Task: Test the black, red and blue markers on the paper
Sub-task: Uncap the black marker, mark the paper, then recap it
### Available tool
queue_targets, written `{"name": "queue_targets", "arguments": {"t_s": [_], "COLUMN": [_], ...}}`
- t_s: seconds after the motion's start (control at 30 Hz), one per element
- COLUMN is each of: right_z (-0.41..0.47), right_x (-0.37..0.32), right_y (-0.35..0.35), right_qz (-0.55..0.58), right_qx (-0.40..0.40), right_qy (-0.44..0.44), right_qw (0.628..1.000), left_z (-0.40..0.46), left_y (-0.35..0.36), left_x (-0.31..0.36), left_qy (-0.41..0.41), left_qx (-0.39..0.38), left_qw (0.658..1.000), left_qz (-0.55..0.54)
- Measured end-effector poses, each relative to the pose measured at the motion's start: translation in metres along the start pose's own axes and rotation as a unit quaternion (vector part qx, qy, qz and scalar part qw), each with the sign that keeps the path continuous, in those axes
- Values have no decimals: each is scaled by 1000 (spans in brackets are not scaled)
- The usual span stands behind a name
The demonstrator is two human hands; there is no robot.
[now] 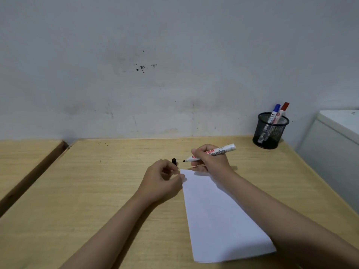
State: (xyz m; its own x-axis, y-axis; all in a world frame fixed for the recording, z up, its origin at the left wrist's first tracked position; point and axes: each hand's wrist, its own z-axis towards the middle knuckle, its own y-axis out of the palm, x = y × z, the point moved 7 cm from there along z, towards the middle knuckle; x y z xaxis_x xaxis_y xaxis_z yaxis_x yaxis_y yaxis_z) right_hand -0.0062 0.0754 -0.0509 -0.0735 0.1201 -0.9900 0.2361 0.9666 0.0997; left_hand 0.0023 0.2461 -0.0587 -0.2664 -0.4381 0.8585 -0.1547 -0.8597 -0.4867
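Observation:
A white sheet of paper (217, 214) lies on the wooden desk (97, 191), blank as far as I can see. My right hand (211, 160) grips the uncapped black marker (223, 149), tip pointing left, just above the paper's far edge. My left hand (163, 179) holds the marker's black cap (174, 161) between its fingertips, beside the paper's far left corner. The blue marker (274, 113) and the red marker (282, 111) stand capped in a black mesh pen cup (270, 133) at the desk's far right.
A grey wall rises behind the desk. A second wooden surface (23, 162) sits to the left across a gap. A white cabinet (334, 144) stands against the desk's right side.

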Motion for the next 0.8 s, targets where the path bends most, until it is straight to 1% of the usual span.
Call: {"name": "queue_targets", "arguments": {"t_s": [0.1, 0.2, 0.33, 0.53, 0.7, 0.8], "right_z": [3, 1, 1, 5, 13, 15], "right_x": [13, 20, 20, 24, 21, 22], "right_y": [3, 0, -1, 5, 8, 11], "right_qz": [7, 0, -22, -49, -21, -35], "right_qx": [3, 20, 25, 57, 65, 55], "right_qy": [13, -13, -38, -33, -40, -55], "right_qw": [1000, 1000, 999, 997, 997, 996], "left_z": [-1, 2, 3, 6, 6, 5], "left_y": [6, 10, 11, 11, 11, 12], "left_x": [-1, -5, -6, -6, -5, -5], "left_qy": [25, 50, 59, 71, 83, 87], "left_qx": [-43, -60, -67, -75, -67, -67], "left_qw": [998, 993, 990, 988, 985, 983], "left_qz": [39, 88, 107, 118, 137, 145]}}
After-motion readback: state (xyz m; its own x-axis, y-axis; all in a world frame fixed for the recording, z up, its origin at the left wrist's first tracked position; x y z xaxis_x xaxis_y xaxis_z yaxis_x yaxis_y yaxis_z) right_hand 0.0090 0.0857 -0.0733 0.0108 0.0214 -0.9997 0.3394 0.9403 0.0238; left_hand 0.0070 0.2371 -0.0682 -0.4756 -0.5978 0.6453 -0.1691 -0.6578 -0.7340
